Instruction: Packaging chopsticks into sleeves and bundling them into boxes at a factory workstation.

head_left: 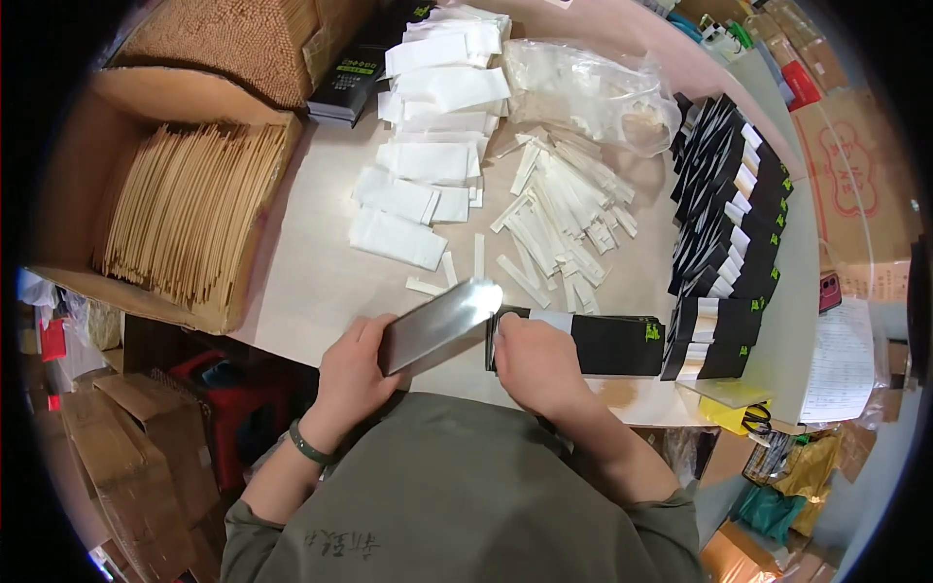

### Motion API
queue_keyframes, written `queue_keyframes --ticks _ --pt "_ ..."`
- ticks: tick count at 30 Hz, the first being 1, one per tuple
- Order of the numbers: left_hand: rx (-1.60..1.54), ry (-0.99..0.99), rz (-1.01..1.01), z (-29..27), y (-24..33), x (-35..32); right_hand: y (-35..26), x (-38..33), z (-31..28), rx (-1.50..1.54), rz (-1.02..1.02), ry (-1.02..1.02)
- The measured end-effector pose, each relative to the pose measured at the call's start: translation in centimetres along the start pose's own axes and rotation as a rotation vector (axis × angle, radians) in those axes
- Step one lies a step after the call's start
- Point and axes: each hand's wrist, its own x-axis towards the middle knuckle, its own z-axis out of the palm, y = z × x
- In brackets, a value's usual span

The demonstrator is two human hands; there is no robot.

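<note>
My left hand [356, 371] is closed around a shiny metal channel-shaped piece [437, 325], which slants up to the right over the table's near edge. My right hand [536, 364] has its fingers curled at the left end of a stack of black paper sleeves [620, 346] with green print. The fingertips pinch the top sleeve's end, partly hidden by the hand. Beyond my hands lie folded white napkin packets [432, 160] in an overlapping row. To their right is a loose heap of slim white paper-wrapped sticks [564, 209].
An open cardboard box [262, 223] of thin wooden sticks stands at left, with another full box [224, 44] behind it. Filled black sleeves [724, 214] overlap along the right side. A clear plastic bag [593, 92] and a black box [350, 83] sit farther back.
</note>
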Motion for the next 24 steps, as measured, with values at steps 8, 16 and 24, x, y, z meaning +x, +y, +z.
queue_keyframes --ticks 8,16,24 --pt "0.153 -0.321 0.299 -3.1 0.6 2.3 -1.8 1.5 1.2 0.172 -0.001 -0.102" --pt "0.420 0.404 0.083 -9.9 -8.4 3.6 5.7 13.5 -3.1 -0.088 -0.296 0.333" --pt "0.353 0.445 -0.320 -13.3 -16.8 2.3 5.8 15.5 -3.2 -0.027 -0.353 0.283"
